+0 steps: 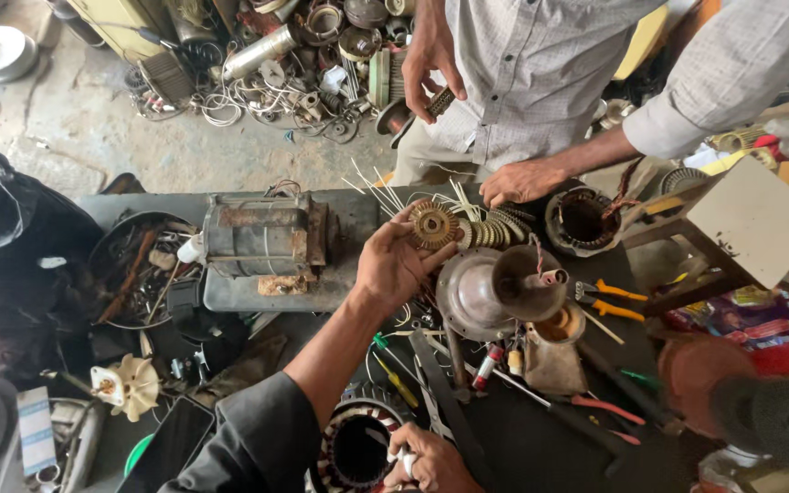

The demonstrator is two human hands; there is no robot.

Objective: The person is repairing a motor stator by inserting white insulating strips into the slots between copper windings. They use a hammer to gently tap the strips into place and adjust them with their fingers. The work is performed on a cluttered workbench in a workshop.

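Note:
My left hand (396,267) reaches over the dark workbench (522,438) and grips a round, brass-coloured toothed part (435,224) by its edge. Behind that part lie more ribbed coils (495,230) and white sleeving strips (385,194). My right hand (431,462) is low at the frame's bottom edge, closed on a small white object (405,461), next to a motor stator with copper windings (356,445). A metal motor end bell (477,294) sits just right of my left hand.
Across the bench another person in a light checked shirt rests a hand (520,183) near a wound stator (583,219) and holds a part in the other hand (431,68). A rusty motor body (262,236), orange-handled pliers (609,301), screwdrivers (394,376) and a bowl of scrap (134,269) crowd the bench.

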